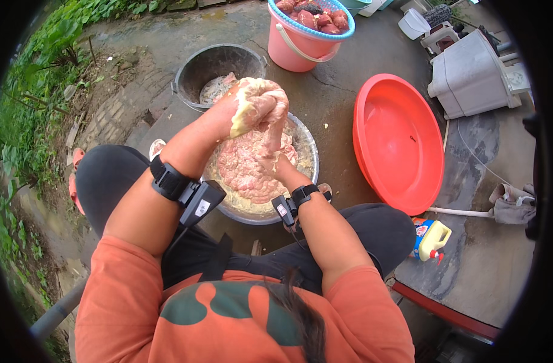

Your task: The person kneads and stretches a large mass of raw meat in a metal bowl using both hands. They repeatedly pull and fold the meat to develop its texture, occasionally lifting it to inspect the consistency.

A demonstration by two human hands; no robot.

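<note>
A wide metal basin (313,149) stands between my knees, holding a heap of pale pink, slimy animal intestines (244,168) coated in yellowish paste. My left hand (253,109), smeared with that paste, is raised over the basin's far side, gripping a length of intestine (276,131) that hangs towards the heap. Lower and to the right, my right hand (276,165) is at the hanging length, just above the heap; its fingers are partly hidden, so their grip does not show. Each wrist bears a strapped black device.
Beyond the basin stands a black bucket (190,72) with whitish scraps. A pink bucket (287,45) carries a blue basket (349,34) of reddish lumps. At right are a red tub (396,145), a yellow detergent bottle (433,240) and a grey container (469,75). Plants (26,90) edge the left.
</note>
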